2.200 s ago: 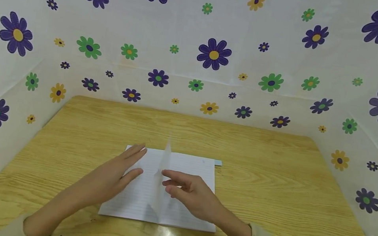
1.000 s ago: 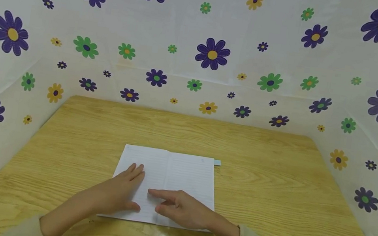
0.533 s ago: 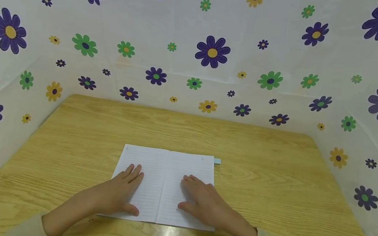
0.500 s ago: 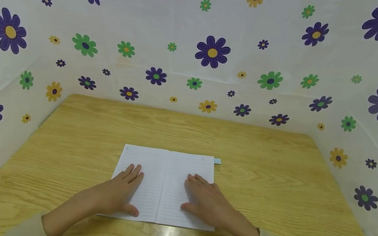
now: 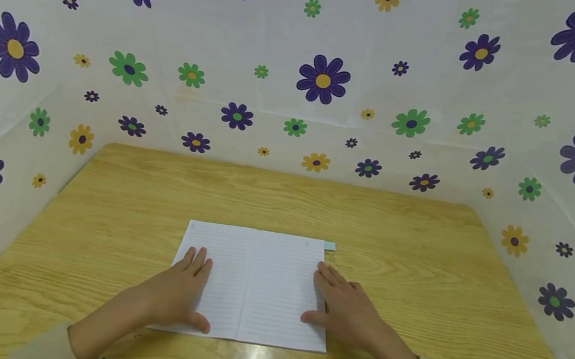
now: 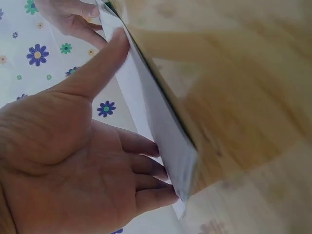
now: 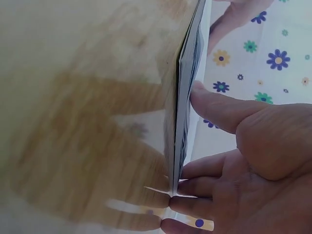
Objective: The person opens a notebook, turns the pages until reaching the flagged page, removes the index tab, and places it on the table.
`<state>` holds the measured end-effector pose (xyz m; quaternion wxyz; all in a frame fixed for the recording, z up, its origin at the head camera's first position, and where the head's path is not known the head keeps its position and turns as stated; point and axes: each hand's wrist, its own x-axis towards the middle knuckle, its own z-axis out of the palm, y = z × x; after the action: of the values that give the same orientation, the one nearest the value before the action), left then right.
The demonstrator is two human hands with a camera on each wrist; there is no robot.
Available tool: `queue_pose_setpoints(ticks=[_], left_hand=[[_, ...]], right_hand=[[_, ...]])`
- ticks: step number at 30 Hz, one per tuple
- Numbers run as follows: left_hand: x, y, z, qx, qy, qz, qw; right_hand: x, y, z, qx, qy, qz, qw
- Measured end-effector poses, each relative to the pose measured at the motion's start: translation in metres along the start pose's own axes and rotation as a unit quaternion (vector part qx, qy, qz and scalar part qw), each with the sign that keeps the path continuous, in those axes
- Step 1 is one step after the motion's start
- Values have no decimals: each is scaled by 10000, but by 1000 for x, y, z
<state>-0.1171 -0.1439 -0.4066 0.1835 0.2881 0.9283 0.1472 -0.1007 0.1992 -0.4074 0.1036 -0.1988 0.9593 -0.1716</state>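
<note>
An open notebook (image 5: pixel 273 287) with white lined pages lies flat on the wooden table in the head view. My left hand (image 5: pixel 177 292) rests on its left page, fingers straight and thumb spread toward the fold. My right hand (image 5: pixel 348 315) lies over the right page's outer edge, thumb and fingertips on the paper. In the left wrist view the left fingertips and thumb touch the page (image 6: pixel 170 131). The right wrist view shows the stacked page edges (image 7: pixel 187 97) side-on, with the right thumb and some fingertips against the notebook and another fingertip at the tabletop.
A pale blue tab (image 5: pixel 330 246) sticks out past the notebook's upper right corner. The wooden table (image 5: pixel 284 203) extends around it, bounded at the back and sides by a white flower-print sheet (image 5: pixel 284 39).
A page that stood upright at the fold has come down flat on the left. My right hand has moved from the fold to the right edge; the left hand stays on the left page.
</note>
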Motion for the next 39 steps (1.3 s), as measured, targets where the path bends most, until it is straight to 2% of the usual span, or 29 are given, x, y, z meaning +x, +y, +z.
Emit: queue_pose_setpoints(ticks=[7, 18, 22, 25, 32, 35, 37, 39], left_hand=[[2, -2, 0, -44, -16, -203, 9998], [0, -5, 3, -87, -85, -193, 9997], [0, -6, 3, -55, -63, -129, 9999], [0, -6, 3, -14, -74, -111, 9999], [0, -3, 1, -28, -82, -135, 9999], [0, -3, 1, -55, -80, -129, 9999], [-1, -2, 0, -50, -81, -118, 9999], [-1, -2, 0, -28, -72, -108, 9999]], right_hand=[[0, 1, 1, -22, 330, 25, 9994], [7, 2, 6, -472, 248, -394, 9978], [9, 0, 7, -571, 611, -660, 9943], [11, -4, 8, -512, 1020, -677, 9912], [9, -14, 9, 104, 1326, 158, 9910], [7, -15, 9, 637, 1388, 386, 9875], [6, -15, 8, 1229, 1406, 584, 9807], [4, -14, 5, 1926, 1453, 788, 9673]])
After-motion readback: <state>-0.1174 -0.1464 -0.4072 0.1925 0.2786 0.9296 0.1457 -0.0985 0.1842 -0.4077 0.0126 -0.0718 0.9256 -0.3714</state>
